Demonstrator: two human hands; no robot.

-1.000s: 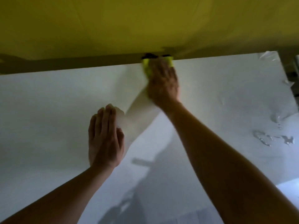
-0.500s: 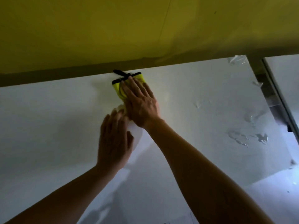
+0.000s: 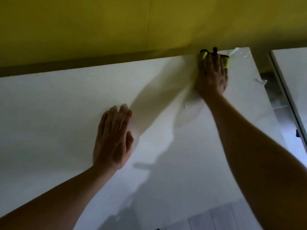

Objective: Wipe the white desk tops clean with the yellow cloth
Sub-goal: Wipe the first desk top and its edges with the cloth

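My right hand [image 3: 211, 75] lies flat with straight fingers on the yellow cloth [image 3: 204, 55], pressing it onto the white desk top [image 3: 58, 105] at the far edge near the right corner. Only the cloth's black-trimmed ends show past my fingers. My left hand [image 3: 113, 138] rests flat on the desk near its middle, fingers together and straight, holding nothing.
A yellow wall [image 3: 99, 25] rises right behind the desk's far edge. Clear film [image 3: 240, 53] peels up at the far right corner. A gap [image 3: 275, 90] separates this desk from a second white desk top [image 3: 294, 72] on the right. Grey floor [image 3: 232, 219] shows below the near edge.
My right hand has slid the cloth from the desk's middle along the far edge to the right corner. My left hand has stayed flat on the desk.
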